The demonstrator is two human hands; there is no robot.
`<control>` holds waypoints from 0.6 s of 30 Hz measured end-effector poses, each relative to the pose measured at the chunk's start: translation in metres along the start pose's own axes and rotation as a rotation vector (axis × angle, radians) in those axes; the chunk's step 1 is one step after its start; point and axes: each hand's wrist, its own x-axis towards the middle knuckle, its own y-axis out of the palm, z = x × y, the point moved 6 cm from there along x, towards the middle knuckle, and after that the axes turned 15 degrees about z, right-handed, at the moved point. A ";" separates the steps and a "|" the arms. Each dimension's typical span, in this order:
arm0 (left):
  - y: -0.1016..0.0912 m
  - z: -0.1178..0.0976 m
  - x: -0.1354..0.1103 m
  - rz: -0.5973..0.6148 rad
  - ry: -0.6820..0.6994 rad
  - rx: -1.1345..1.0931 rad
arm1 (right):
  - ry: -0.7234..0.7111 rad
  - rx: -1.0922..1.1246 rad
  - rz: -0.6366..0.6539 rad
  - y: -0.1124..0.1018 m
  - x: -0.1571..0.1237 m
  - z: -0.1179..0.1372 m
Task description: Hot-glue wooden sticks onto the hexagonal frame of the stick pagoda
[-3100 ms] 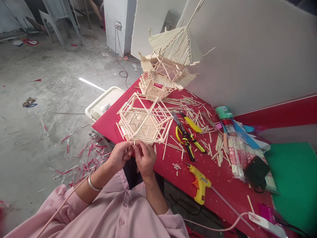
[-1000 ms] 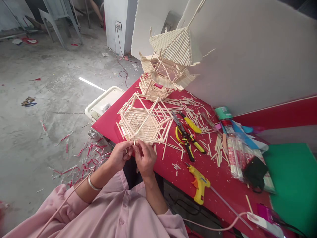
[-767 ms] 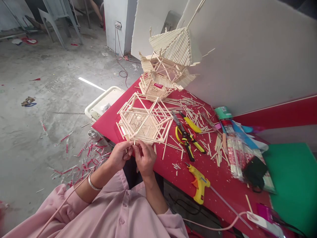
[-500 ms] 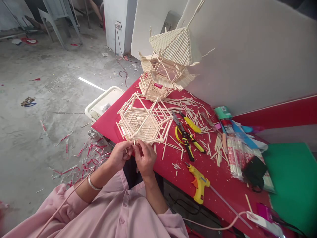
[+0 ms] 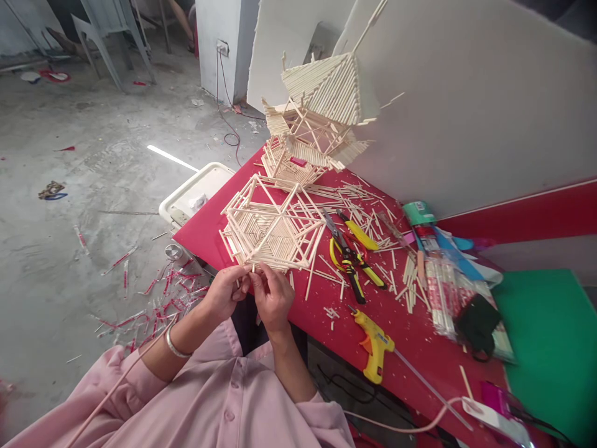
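A flat hexagonal frame of pale wooden sticks (image 5: 270, 224) lies on the near left corner of the red table (image 5: 401, 336). My left hand (image 5: 226, 291) and my right hand (image 5: 271, 297) meet at its near edge. Both pinch a short stick (image 5: 253, 270) standing up against that edge. Their fingers are curled and pressed together. Behind the frame stands a taller stick model (image 5: 314, 118) with slanted roof panels.
Loose sticks (image 5: 368, 218) litter the table middle. Pliers and cutters with yellow handles (image 5: 349, 255) lie right of the frame, a yellow glue gun (image 5: 375, 351) nearer me. Stick packets (image 5: 448, 292), a black pouch (image 5: 476, 323), a green board (image 5: 550, 336), white panels (image 5: 466, 106) behind. Red wrappers (image 5: 158, 298) on the floor.
Nothing has visibly changed; both hands stay pinched at the frame's near edge, with only a slight shift of the camera.
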 end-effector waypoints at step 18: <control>0.000 -0.001 0.000 0.001 0.003 -0.007 | 0.016 -0.005 0.005 0.002 -0.002 -0.003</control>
